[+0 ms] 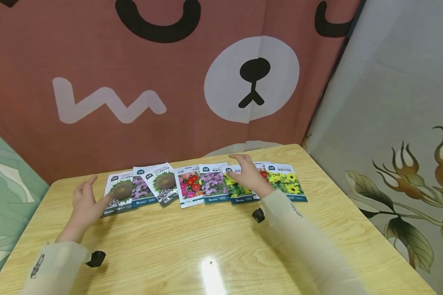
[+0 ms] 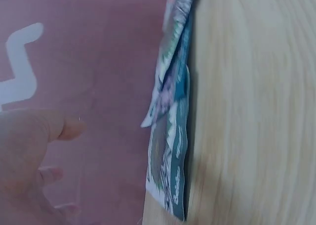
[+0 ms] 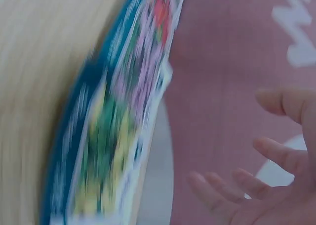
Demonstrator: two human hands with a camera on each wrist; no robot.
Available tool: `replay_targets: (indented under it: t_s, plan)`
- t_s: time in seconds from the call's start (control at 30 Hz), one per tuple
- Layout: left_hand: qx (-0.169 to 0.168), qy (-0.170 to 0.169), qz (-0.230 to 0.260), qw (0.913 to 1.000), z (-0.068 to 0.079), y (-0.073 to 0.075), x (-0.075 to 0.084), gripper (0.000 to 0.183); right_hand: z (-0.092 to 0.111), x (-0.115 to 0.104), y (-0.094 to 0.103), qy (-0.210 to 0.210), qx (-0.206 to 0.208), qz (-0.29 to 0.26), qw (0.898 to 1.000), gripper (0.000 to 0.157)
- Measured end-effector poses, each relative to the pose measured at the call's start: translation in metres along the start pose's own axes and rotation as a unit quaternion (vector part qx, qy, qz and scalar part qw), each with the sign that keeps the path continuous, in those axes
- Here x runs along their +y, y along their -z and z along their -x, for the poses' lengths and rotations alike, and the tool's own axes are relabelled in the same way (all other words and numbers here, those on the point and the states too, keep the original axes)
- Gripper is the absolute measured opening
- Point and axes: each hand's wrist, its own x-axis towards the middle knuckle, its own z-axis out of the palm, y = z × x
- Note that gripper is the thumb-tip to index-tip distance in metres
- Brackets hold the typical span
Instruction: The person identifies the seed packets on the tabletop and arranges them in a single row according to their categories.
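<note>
Several flower seed packets lie in an overlapping row near the table's back edge. At the left end is a sunflower packet (image 1: 119, 192), overlapping a purple-flower packet (image 1: 143, 189); a second sunflower packet (image 1: 164, 185) lies tilted across that one. Further right come a red-and-pink-flower packet (image 1: 191, 188), another purple-flower packet (image 1: 213, 184) and a yellow-flower packet (image 1: 240, 193). My left hand (image 1: 85, 207) is beside the left end, fingers spread, thumb over the sunflower packet's edge in the head view. My right hand (image 1: 249, 176), fingers apart and holding nothing, hovers over the right part, partly hiding a red-flower packet.
A second yellow-flower packet (image 1: 287, 182) ends the row on the right. The wooden table (image 1: 162, 241) stretches toward me. Behind it hangs a reddish-brown curtain (image 1: 192, 102) with a bear face, and a flower-patterned cloth (image 1: 398, 123) borders the right side.
</note>
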Motion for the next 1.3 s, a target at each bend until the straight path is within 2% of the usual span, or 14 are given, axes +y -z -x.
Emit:
replay_targets:
  t_s: [0.17,0.27,0.33,0.5,0.63,0.73,0.8,0.97,1.2,1.3]
  plan:
    - [-0.007,0.056,0.051,0.9971,0.006,0.001,0.0,0.083,0.003,-0.029,-0.042,0.039,0.013,-0.096,0.995,0.051]
    - [-0.023,0.092,0.077,0.9926,0.009,0.002,-0.001,0.085,0.005,-0.045,-0.068,0.046,0.009,-0.167,0.985,0.044]
    - [-0.031,0.111,0.098,0.9885,0.012,0.002,-0.001,0.085,0.007,-0.056,-0.084,0.038,-0.003,-0.229,0.973,0.04]
    - [-0.035,0.147,0.159,0.9756,0.018,0.003,-0.002,0.083,0.01,-0.083,-0.122,-0.009,-0.047,-0.382,0.923,0.036]
    - [-0.034,0.175,0.186,0.9662,0.02,0.003,-0.004,0.083,0.014,-0.1,-0.146,-0.044,-0.085,-0.428,0.899,0.037]
    - [-0.032,0.186,0.192,0.9632,0.021,0.002,-0.007,0.083,0.016,-0.109,-0.16,-0.062,-0.11,-0.453,0.883,0.038]
    - [-0.031,0.184,0.198,0.9623,0.02,0.0,-0.008,0.081,0.017,-0.115,-0.167,-0.075,-0.123,-0.476,0.868,0.038]
    - [-0.035,0.174,0.207,0.9622,0.017,-0.007,-0.009,0.078,0.017,-0.127,-0.187,-0.134,-0.143,-0.535,0.822,0.038]
    - [-0.04,0.19,0.209,0.9585,0.017,-0.009,-0.012,0.078,0.015,-0.14,-0.211,-0.228,-0.151,-0.612,0.742,0.038]
    - [-0.041,0.192,0.208,0.9581,0.017,-0.008,-0.014,0.078,0.013,-0.144,-0.218,-0.249,-0.144,-0.631,0.721,0.041]
